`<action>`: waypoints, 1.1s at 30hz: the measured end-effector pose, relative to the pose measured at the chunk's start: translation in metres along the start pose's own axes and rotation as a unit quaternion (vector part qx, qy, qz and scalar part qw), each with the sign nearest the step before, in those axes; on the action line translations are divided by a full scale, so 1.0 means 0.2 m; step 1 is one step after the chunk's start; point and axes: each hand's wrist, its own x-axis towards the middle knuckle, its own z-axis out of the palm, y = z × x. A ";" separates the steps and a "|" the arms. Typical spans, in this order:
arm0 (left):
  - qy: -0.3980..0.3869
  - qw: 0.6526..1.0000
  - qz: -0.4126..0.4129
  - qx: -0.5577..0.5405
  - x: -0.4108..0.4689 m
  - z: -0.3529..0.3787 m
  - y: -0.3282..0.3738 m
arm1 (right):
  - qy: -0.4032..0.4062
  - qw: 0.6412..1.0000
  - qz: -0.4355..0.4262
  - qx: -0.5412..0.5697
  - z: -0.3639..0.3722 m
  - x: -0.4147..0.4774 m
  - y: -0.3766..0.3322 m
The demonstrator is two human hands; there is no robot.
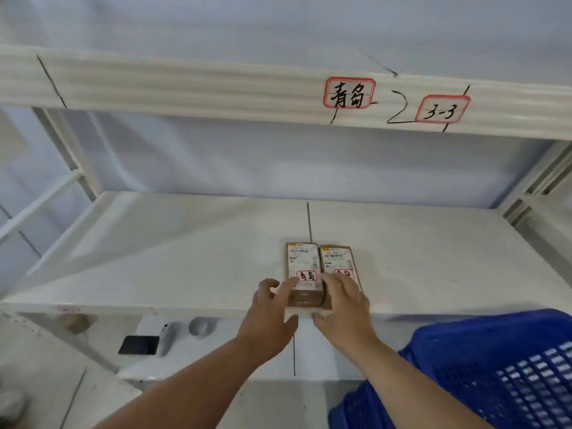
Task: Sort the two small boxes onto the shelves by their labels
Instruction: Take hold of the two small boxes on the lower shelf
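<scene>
- Fingers of the left hand (268, 308) rest spread on the left box (303, 275); the right hand (342, 300) lies loosely over the near end of the right box (339, 264), neither clamped.
- Boxes lie touching, side by side, near the middle shelf (154, 258) front edge.
- Cardboard looks light and stiff; long sides seem the best hold.
- Left box's red-framed sticker reads 青岛; the right one's is half covered.
- Upper rail tags read 青岛 (349, 96) and 3-3 (442, 113).
</scene>
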 end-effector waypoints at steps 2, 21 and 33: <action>-0.006 0.998 -0.017 0.057 0.09 0.03 0.02 | -0.012 0.999 -0.017 -0.032 0.01 0.07 0.03; 0.033 0.992 -0.036 -0.112 0.20 0.10 -0.07 | -0.033 0.992 -0.077 -0.099 0.10 0.24 0.06; 0.055 0.963 -0.118 -0.236 0.13 0.05 -0.07 | -0.015 0.993 -0.070 -0.092 0.17 0.19 0.04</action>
